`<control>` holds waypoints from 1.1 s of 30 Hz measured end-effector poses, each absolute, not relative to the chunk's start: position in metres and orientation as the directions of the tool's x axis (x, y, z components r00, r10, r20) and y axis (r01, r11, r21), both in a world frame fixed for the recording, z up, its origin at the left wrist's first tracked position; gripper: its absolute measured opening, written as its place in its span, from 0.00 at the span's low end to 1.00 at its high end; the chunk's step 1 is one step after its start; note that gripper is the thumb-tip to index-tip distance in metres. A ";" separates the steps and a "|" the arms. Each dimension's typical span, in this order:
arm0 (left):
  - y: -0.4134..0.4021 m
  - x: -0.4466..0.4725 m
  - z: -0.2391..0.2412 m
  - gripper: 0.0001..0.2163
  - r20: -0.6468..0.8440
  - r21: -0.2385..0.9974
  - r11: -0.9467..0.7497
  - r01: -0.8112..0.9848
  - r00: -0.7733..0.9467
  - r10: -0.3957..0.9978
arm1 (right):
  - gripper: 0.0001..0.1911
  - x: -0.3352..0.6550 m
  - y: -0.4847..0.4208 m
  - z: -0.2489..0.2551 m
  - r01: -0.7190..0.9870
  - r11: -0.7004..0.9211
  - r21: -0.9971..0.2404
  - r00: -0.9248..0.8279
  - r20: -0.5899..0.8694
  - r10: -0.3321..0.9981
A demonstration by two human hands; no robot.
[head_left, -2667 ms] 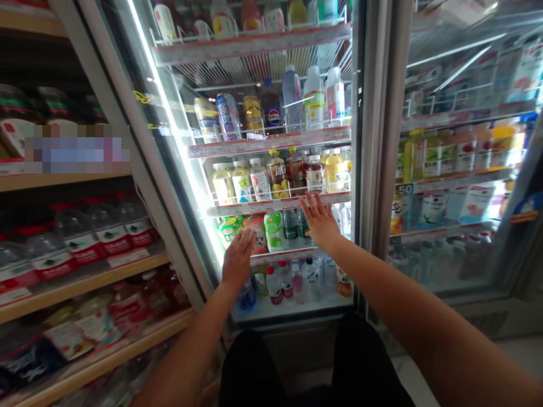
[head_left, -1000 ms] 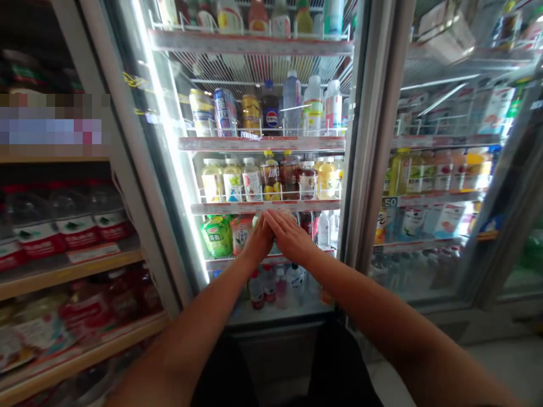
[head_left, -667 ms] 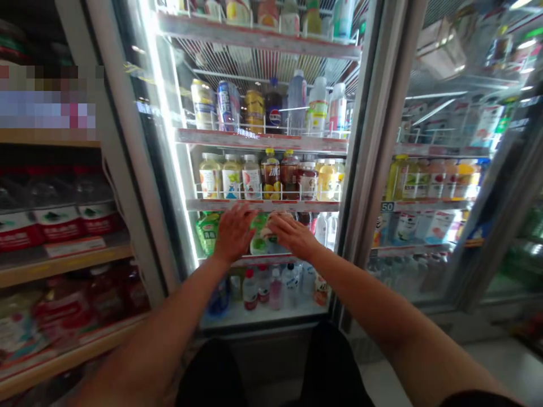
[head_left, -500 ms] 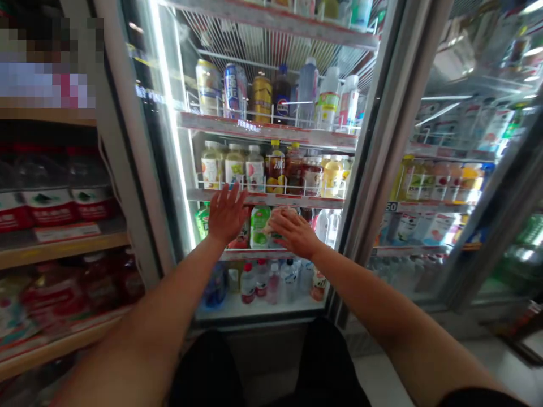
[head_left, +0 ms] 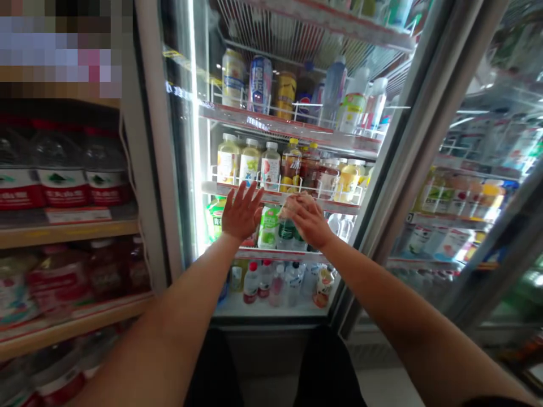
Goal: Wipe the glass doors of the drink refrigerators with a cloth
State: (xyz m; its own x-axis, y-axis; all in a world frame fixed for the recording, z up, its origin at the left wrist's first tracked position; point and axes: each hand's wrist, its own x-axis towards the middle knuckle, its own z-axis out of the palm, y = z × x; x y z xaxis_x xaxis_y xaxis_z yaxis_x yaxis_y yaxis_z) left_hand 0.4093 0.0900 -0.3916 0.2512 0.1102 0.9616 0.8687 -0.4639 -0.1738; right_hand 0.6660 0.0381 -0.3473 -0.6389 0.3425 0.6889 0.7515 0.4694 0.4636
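Observation:
My left hand (head_left: 241, 212) is open, its fingers spread flat toward the glass door (head_left: 271, 310) of a lit drinks cooler. My right hand (head_left: 313, 225) is closed over a crumpled pinkish cloth (head_left: 293, 204), which appears pressed to the glass at the height of a shelf edge. Behind the pane, bottles with white labels (head_left: 249, 163) stand just above my left hand. A green-labelled bottle (head_left: 268, 227) shows between the two hands, lower down.
A metal door frame (head_left: 407, 147) borders the pane on the right, with another cooler door beyond. Wooden shelves (head_left: 68, 232) with red-labelled water bottles (head_left: 59, 175) stand close on the left. My legs show below, near the cooler base.
My view has turned, so the cooler sits farther right in the picture. The right hand and cloth have moved slightly up the glass. My left hand stays open in nearly the same place.

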 end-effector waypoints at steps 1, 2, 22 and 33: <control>0.090 0.409 -0.392 0.25 0.961 -0.167 -0.470 0.867 0.249 0.117 | 0.21 0.668 0.038 -0.343 0.720 0.490 0.492 -0.677 0.653 0.340; 0.090 0.409 -0.391 0.25 0.961 -0.163 -0.472 0.866 0.247 0.121 | 0.22 0.672 0.039 -0.336 0.708 0.494 0.505 -0.691 0.641 0.335; 0.089 0.408 -0.391 0.30 0.964 -0.224 -0.411 0.884 0.264 0.042 | 0.16 0.697 0.042 -0.314 0.704 0.470 0.532 -0.623 0.780 0.051; 0.088 0.410 -0.391 0.29 0.966 -0.220 -0.407 0.886 0.257 0.037 | 0.18 0.746 0.037 -0.318 0.749 0.396 0.531 -0.588 0.809 0.028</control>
